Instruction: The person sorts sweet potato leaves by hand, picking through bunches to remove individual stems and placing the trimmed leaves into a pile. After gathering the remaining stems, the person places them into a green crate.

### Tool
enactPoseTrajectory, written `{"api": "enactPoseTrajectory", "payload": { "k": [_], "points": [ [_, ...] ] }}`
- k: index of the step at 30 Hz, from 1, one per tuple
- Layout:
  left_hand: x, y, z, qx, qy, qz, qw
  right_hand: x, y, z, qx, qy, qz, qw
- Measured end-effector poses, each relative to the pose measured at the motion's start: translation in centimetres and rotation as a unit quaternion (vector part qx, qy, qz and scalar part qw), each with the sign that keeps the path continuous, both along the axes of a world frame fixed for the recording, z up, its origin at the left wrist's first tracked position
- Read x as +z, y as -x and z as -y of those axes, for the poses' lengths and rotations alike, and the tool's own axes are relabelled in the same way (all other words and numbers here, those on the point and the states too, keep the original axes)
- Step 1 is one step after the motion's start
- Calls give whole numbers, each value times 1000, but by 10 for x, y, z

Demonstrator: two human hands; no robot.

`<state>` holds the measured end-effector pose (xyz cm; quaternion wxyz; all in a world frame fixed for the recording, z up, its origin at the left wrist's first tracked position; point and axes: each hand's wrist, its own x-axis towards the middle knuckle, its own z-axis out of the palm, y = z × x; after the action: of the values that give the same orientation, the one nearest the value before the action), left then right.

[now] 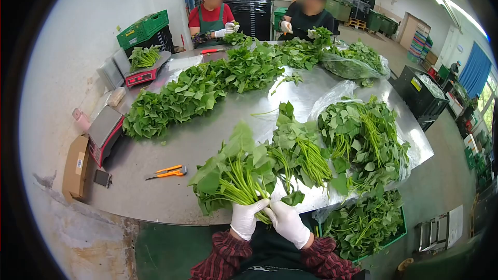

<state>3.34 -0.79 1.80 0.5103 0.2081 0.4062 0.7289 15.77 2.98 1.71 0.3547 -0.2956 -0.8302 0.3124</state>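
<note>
My left hand [245, 220], in a white glove, is closed round the stems of a bunch of leafy greens [239, 177] at the table's near edge. Its broad leaves fan away from me and its cut stem ends point towards me. My right hand [289, 223], also gloved, is closed at the stem ends, its fingertips touching my left thumb. Another pile of long-stemmed leafy greens [306, 158] lies just right of the bunch. To the left, an orange utility knife [168, 172] rests on the metal table [140, 189].
Greens spill from a plastic bag [332, 96] on the right, above a green crate [397, 236] of greens. A long row of bunches [181, 96] crosses the table. Red scales [106, 129] stand left, beside a phone [102, 178]. Two gloved co-workers [212, 15] stand opposite.
</note>
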Motion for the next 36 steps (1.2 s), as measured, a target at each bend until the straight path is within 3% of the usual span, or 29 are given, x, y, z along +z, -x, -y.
{"api": "enactPoseTrajectory", "payload": {
  "k": [8, 9, 10, 13, 14, 15, 16, 17, 19, 20, 21, 22, 23, 25, 26, 29, 36],
  "points": [
    [0, -10, 1, 7, -26, 67, 997, 1, -10, 12, -154, -67, -105, 980],
    [2, -8, 1, 6, -27, 67, 997, -15, -19, 13, -216, 20, -138, 966],
    [5, -3, -1, 31, -21, 67, 997, 13, -29, 12, -223, 153, -208, 940],
    [6, 16, -1, 56, -32, 57, 996, 49, -86, -36, -357, 179, -217, 891],
    [7, 20, 0, 53, -37, 42, 997, 26, -115, -60, -422, 151, -239, 861],
    [7, 22, 2, 49, -40, 27, 998, 25, -143, -67, -486, 116, -101, 860],
    [9, 23, 3, 52, -36, 28, 998, -24, -190, -88, -536, -174, 100, 820],
    [11, 21, 2, 44, -41, 32, 998, 16, -183, -74, -523, 75, 52, 847],
    [9, 14, 2, 36, -41, 39, 998, 55, -146, -53, -431, 188, -113, 875],
    [7, 11, 1, 17, -43, 37, 998, 56, -129, -48, -359, 194, -115, 906],
    [5, 8, -1, -4, -46, 34, 998, 39, -118, -46, -241, 13, 12, 970],
    [8, 5, 0, -15, -29, 40, 999, 66, -87, -28, -216, 274, -85, 933],
    [9, 3, 1, -16, -26, 39, 999, 65, -68, -21, -146, 313, -51, 937],
    [11, 1, 3, -35, -17, 17, 999, 55, -35, -12, -53, 266, -4, 963],
    [9, 1, 4, -36, -28, 16, 999, 39, -20, -12, -19, 142, -19, 989],
    [-4, 3, 6, -23, -46, -1, 999, 33, -2, -6, -12, 80, 9, 997],
    [2, 14, 12, -54, -42, 58, 996, 23, -6, -4, 62, 50, -13, 997]
  ]
}}
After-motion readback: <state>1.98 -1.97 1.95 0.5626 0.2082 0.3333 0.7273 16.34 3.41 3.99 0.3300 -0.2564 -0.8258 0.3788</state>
